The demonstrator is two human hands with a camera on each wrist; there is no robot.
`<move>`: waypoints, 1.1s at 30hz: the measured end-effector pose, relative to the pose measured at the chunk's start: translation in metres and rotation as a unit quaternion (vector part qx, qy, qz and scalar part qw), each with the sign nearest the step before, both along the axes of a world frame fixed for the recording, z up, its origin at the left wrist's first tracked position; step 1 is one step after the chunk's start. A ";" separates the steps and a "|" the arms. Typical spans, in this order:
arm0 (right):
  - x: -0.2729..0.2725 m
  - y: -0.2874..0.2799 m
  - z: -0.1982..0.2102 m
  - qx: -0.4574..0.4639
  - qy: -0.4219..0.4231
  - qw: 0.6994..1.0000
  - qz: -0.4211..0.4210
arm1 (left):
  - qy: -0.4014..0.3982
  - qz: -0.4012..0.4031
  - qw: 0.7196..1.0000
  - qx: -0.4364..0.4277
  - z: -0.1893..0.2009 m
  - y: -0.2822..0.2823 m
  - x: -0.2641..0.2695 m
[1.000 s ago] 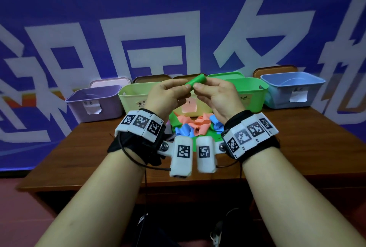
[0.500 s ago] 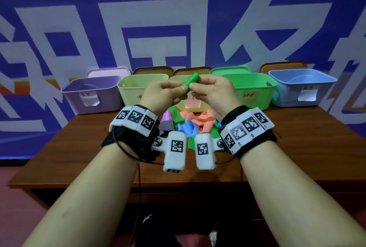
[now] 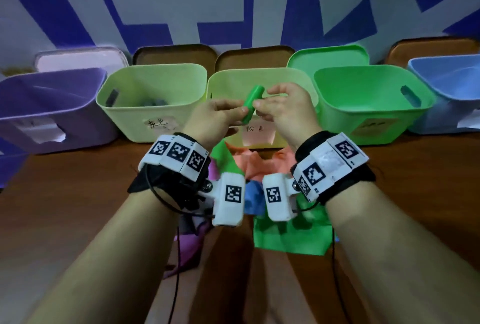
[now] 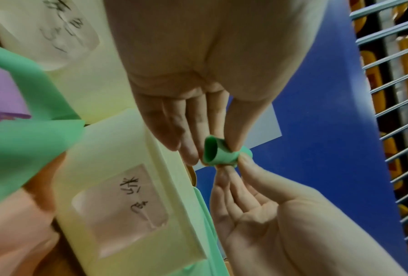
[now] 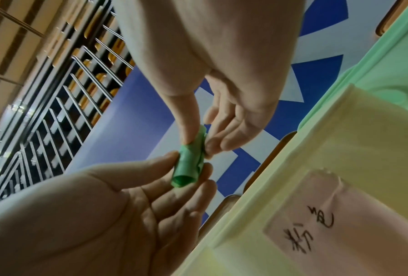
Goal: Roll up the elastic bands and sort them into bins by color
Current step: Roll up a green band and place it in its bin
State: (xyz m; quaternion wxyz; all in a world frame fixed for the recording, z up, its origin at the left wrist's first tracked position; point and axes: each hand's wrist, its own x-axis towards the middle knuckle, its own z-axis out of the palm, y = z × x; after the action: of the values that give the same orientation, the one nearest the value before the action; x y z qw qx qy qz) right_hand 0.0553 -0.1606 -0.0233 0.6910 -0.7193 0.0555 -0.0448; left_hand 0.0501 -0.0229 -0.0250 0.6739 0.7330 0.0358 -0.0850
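1. Both hands meet in the air above the pale yellow-green plastic bin with the pink label (image 3: 262, 82): the left hand (image 3: 215, 118) and the right hand (image 3: 283, 108) each pinch the small green rolled elastic band (image 3: 250, 104) between thumb and fingertips, one at either end.
2. Wooden brown table (image 3: 78, 193) carries a row of open bins along its far edge; the bright green plastic bin (image 3: 371, 100) stands just right of the hands and looks like the match for this roll.
3. Loose flat bands lie in a pile of green, pink-orange, blue and purple strips (image 3: 288, 235) under the wrists, not yet rolled.
4. Another pale yellow-green bin (image 3: 153, 95) to the left holds a few grey rolls (image 3: 153, 102).
5. Rolled band, tilted, smallest of all: it looks light, soft and springy, so the free tail will probably want to unwind. Judging by that, the safest hold is across the middle with the thumb pressing the loose edge down, not by the open ends, which squash easily.
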 end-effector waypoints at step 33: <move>0.179 -0.205 0.037 -0.193 0.314 0.924 0.101 | 0.123 -0.013 0.987 0.100 0.049 -0.180 0.203</move>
State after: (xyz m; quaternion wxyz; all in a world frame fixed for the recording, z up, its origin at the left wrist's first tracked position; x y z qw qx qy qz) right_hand 0.2342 -0.3654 0.0134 0.4868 -0.8179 0.1868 0.2433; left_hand 0.2528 -0.2028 0.0244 0.5862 0.7813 0.1176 -0.1790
